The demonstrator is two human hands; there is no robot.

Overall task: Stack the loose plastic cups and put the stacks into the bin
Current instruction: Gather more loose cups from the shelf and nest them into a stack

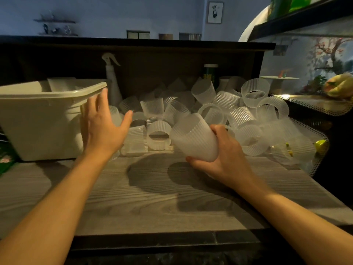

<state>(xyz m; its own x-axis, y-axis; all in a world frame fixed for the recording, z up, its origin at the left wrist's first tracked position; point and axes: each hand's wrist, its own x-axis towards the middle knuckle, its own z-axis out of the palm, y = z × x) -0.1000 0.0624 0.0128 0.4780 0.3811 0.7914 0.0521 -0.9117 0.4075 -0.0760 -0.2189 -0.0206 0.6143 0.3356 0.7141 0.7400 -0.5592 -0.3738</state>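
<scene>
Several loose ribbed translucent plastic cups lie heaped across the back of the wooden table. My right hand grips a ribbed cup or short stack, tilted with its closed base pointing up and left. My left hand is held open with fingers spread, between the pile and the beige plastic bin, close to the bin's right corner and holding nothing. The bin stands at the left; a cup shows inside it above the rim.
A white spray bottle stands behind the bin's right corner, and a dark green can behind the pile. The wood-grain tabletop stretches in front of the cups. A lace-edged side surface with fruit is at the right.
</scene>
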